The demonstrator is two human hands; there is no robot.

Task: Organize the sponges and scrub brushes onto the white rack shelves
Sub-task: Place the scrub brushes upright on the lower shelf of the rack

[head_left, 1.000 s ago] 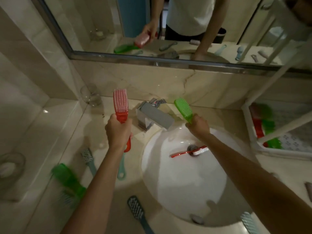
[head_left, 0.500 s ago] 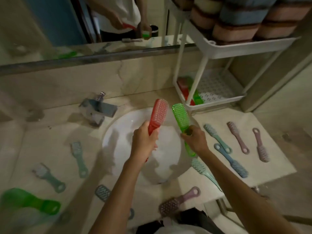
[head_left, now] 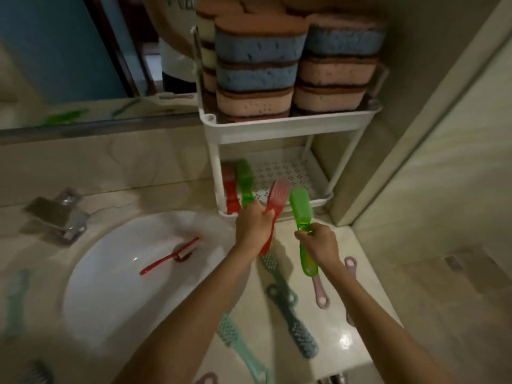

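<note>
Head view, looking down: the left grip (head_left: 253, 227) is closed in a fist round the handle of a red brush (head_left: 278, 195), bristle head tilted up and away. Just beside it, the right grip (head_left: 318, 243) pinches the neck of a green brush (head_left: 300, 209) with curled fingers, and the handle hangs down past the wrist. Both brush heads are held in the air at the front edge of the lower shelf (head_left: 291, 170) of the white rack (head_left: 277, 130), which stands on the desk (head_left: 357, 239) against the wall. A second red brush (head_left: 230, 189) and a second green brush (head_left: 245, 181) lie side by side at that shelf's left end. The upper shelf is packed with stacked sponges (head_left: 255, 59) in blue, pink and brown layers. To the left, a thin red brush (head_left: 169, 257) lies in the white basin (head_left: 110, 286), beside the tap (head_left: 58, 214). A teal brush (head_left: 241, 342), a blue-grey brush (head_left: 297, 325) and a pink brush (head_left: 318, 289) lie on the desk beneath the forearms.
</note>
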